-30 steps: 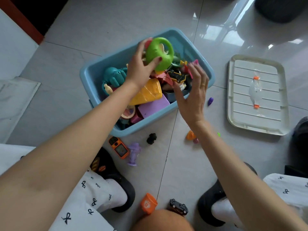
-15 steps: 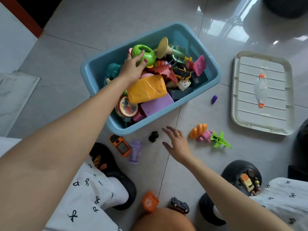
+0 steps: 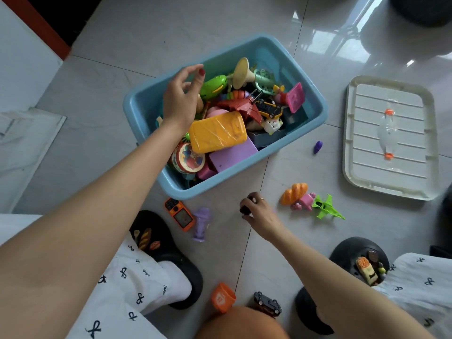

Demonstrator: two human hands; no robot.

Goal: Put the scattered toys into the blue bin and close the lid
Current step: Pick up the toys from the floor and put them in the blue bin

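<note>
The blue bin [image 3: 315, 118] stands on the tiled floor, piled with toys, a green one [image 3: 213, 87] near its far left. My left hand [image 3: 182, 96] hovers over that side, fingers apart, holding nothing. My right hand [image 3: 259, 212] is on the floor in front of the bin, fingers closed on a small black toy [image 3: 244, 209]. The white lid [image 3: 391, 138] lies flat to the right. Scattered on the floor: an orange toy phone [image 3: 179, 214], a purple figure [image 3: 201, 223], a bread toy [image 3: 293, 193], a pink toy [image 3: 304, 201], a green plane [image 3: 326, 207].
A small purple piece [image 3: 318, 147] lies between bin and lid. An orange cup [image 3: 222, 297] and a black toy car [image 3: 267, 303] sit near my knee. My black shoes [image 3: 168, 258] flank the toys. A dark round object [image 3: 423, 11] stands at the far right.
My left hand let the green toy go into the bin and lifted off it. My right hand dropped from the bin to the floor and closed on the small black toy.
</note>
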